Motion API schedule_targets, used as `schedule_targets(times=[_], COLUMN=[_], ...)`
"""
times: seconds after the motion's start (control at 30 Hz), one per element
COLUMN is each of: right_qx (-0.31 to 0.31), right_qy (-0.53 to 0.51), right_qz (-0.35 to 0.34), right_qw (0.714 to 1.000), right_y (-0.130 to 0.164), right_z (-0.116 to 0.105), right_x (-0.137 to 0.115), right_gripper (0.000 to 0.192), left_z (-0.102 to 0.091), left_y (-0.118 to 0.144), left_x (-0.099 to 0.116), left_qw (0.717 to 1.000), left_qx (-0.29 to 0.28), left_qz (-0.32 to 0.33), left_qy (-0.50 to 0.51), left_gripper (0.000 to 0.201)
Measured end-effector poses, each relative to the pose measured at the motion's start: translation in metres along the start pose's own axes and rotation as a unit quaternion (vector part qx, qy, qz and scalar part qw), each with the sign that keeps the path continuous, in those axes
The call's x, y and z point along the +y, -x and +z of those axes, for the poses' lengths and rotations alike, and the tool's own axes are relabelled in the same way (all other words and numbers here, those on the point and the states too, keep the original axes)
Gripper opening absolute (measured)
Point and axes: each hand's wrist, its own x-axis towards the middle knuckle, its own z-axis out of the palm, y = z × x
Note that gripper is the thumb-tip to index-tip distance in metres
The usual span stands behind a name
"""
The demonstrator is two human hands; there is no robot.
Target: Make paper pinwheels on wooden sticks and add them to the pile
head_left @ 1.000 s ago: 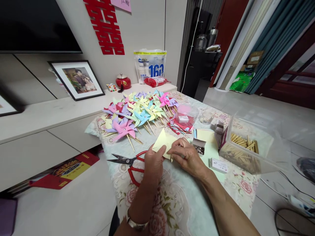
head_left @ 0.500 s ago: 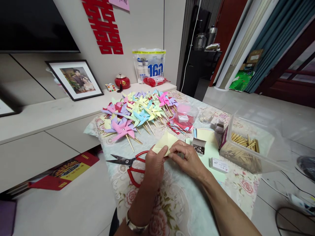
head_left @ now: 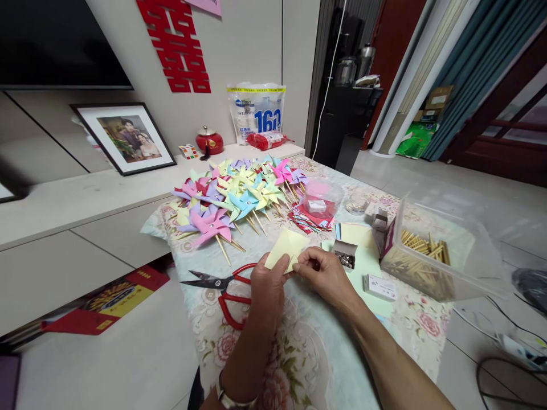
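Note:
A pale yellow sheet of paper (head_left: 287, 246) with slits and creases is held above the table. My left hand (head_left: 269, 279) grips its lower left part, thumb on top. At its lower right edge, my right hand (head_left: 322, 272) pinches a corner between thumb and fingers. Red-handled scissors (head_left: 220, 283) lie spread beside my left hand. To the right of my right hand stands a small open box of metal fasteners (head_left: 344, 255) on green paper (head_left: 363, 259). A pile of finished paper pinwheels (head_left: 243, 199) on sticks lies beyond my hands.
A clear plastic bin (head_left: 421, 267) holds wooden sticks at the right. A small white box (head_left: 379, 287), a round clear container (head_left: 322, 196) and red paper scraps (head_left: 310, 219) lie on the flowered tablecloth (head_left: 316, 353). Behind, a cabinet top (head_left: 85, 196) bears a framed photo (head_left: 126, 136).
My right hand's fingers have shifted slightly along the paper's lower edge, still pinching it. My left hand keeps its hold. The whole view has moved slightly.

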Motion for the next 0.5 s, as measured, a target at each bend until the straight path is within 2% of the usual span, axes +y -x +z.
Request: schedule_targets(times=[0.5], right_qx=[0.003], right_qy=[-0.028], right_qz=[0.071], right_qw=[0.997], right_y=[-0.0024], right_z=[-0.0009], right_x=[0.001], right_gripper=[0.017], left_z=[-0.0002], left_y=[-0.0003], left_x=[-0.0023], left_qw=[0.999], left_qx=[0.008], left_qz=[-0.002], left_qy=[-0.036], left_gripper=[0.035])
